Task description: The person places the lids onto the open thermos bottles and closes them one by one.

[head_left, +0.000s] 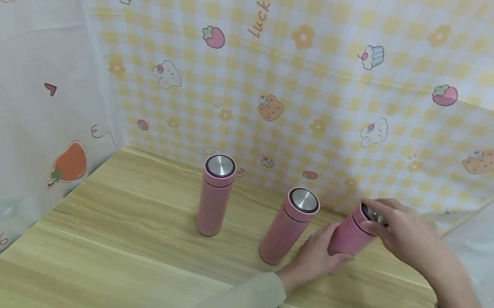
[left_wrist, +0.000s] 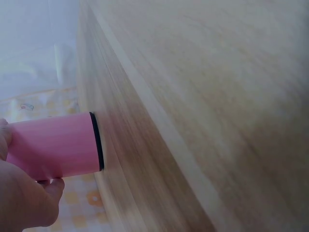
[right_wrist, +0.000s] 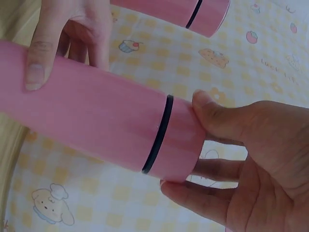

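Observation:
Three pink thermos bottles with steel-topped lids stand on the wooden table. My left hand (head_left: 316, 250) grips the body of the rightmost thermos (head_left: 350, 238); thumb and fingers wrap it from the left. My right hand (right_wrist: 260, 154) holds the lid (right_wrist: 181, 140) of that same thermos, thumb on one side and fingers on the other. A dark ring marks the seam between lid and body. In the left wrist view the thermos's black base (left_wrist: 97, 141) is right at the tabletop. Just left of my left hand is the middle thermos (head_left: 288, 228).
The leftmost thermos (head_left: 214, 197) stands farther left, near the back of the wooden table (head_left: 121, 241). A yellow checked cloth (head_left: 249, 70) with cartoon prints hangs behind, and a white printed cloth (head_left: 23, 91) hangs at the left side.

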Demonstrator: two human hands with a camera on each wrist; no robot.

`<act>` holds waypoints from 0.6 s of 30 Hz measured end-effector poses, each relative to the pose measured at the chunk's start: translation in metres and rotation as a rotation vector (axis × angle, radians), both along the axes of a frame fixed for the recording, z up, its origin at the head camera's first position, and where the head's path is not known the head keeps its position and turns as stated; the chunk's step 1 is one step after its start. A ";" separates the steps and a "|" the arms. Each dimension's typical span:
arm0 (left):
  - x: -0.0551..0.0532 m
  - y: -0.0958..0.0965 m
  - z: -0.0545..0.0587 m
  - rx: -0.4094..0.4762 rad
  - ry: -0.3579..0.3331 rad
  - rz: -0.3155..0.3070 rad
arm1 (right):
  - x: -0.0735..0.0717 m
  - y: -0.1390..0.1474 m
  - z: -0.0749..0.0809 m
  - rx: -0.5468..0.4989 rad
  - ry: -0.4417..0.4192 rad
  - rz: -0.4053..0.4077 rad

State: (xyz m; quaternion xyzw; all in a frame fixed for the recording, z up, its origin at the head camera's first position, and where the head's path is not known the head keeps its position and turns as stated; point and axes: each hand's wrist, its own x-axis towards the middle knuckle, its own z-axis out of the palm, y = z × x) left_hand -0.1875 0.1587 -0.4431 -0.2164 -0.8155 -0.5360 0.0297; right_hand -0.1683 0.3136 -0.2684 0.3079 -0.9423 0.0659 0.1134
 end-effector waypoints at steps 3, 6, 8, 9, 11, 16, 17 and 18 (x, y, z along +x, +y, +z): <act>0.000 0.001 -0.001 -0.004 0.010 -0.001 | -0.004 0.008 0.000 -0.006 0.024 0.067; 0.000 0.002 -0.001 -0.009 0.023 0.000 | -0.008 0.017 0.003 -0.037 -0.009 0.137; 0.001 0.002 -0.001 -0.012 0.027 0.004 | -0.010 0.021 0.007 -0.054 -0.039 0.174; 0.001 0.001 -0.001 -0.012 0.028 0.006 | -0.011 0.023 0.008 -0.066 -0.059 0.194; 0.001 0.001 -0.001 -0.016 0.033 0.009 | -0.013 0.024 0.008 -0.082 -0.084 0.226; 0.001 0.000 0.000 -0.007 0.048 -0.001 | -0.014 0.024 0.003 -0.086 -0.054 0.246; 0.001 0.000 -0.001 -0.006 0.050 -0.002 | -0.014 0.023 0.002 -0.084 -0.040 0.240; 0.001 0.000 -0.001 -0.003 0.049 0.000 | -0.013 0.023 0.001 -0.082 -0.032 0.232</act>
